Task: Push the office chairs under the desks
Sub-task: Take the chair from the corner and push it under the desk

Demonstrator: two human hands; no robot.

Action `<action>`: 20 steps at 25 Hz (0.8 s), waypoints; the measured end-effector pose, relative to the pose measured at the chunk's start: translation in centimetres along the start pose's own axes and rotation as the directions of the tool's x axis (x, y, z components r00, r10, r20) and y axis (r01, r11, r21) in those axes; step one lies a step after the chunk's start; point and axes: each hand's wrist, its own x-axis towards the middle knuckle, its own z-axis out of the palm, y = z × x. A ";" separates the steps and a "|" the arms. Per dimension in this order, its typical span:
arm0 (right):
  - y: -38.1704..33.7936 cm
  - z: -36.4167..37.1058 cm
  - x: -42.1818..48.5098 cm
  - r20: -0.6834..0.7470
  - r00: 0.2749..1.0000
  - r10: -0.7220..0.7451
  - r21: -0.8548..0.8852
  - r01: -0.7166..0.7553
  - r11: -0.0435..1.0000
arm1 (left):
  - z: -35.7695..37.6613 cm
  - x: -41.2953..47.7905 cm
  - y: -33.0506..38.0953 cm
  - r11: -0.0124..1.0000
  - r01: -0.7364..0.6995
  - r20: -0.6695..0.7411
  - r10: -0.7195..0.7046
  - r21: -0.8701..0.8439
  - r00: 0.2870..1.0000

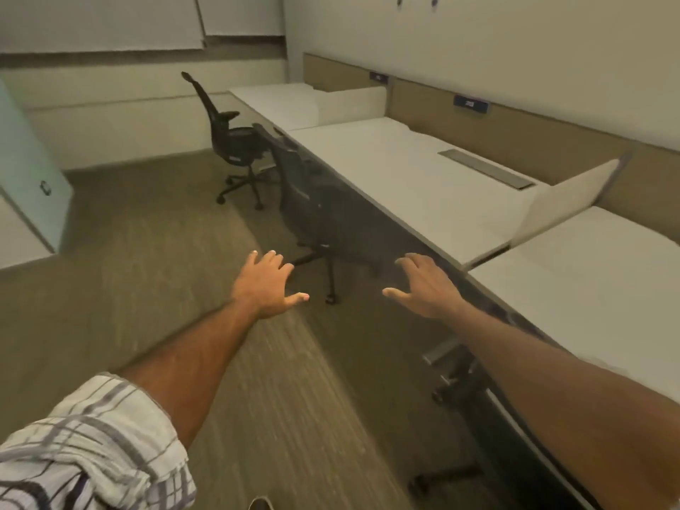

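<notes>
Beside a long row of white desks (415, 178) we stand with both bare arms stretched forward. Our left hand (265, 285) and right hand (423, 287) are spread wide, fingers apart, palms down, holding nothing and touching nothing.

Just beyond our hands, a dark office chair (305, 200) sits with its backrest close against the desk edge; its seat appears already tucked under the middle desk, though motion blur softens the details. Farther along the same row, a second office chair (235, 141) stands out on the carpet, apart from the far desk, turned side-on with its tall headrest tilted away from the desks. This one still needs pushing in, we judge. Under the nearest desk, by our right forearm, blurred dark castors suggest a third chair, too unclear to confirm.

These chairs ride on five-star wheeled bases, so they should roll with a light, steady push, though the carpet may drag the castors. The mesh backrest probably flexes; the top of the back frame looks like the firmest place to hold.

Low beige dividers (566, 200) separate the desks. The carpet (154, 252) is brown and striped. Pale walls enclose the room, and a mint-coloured cabinet (33, 171) stands across the floor from the desks.
</notes>
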 end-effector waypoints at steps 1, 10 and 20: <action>-2.1 1.1 1.9 -0.007 1.000 -0.030 0.011 0.030 0.999 | 0.9 -0.9 -2.4 0.999 0.041 0.008 -0.041 -0.001 0.999; -19.9 13.7 14.6 0.087 0.972 -0.220 -0.027 0.223 0.975 | 11.0 -6.2 -22.5 0.960 0.273 0.132 -0.263 -0.067 0.956; -30.5 20.4 27.2 0.182 0.942 -0.283 -0.044 0.295 0.954 | 18.3 -4.1 -36.8 0.936 0.347 0.197 -0.331 -0.057 0.923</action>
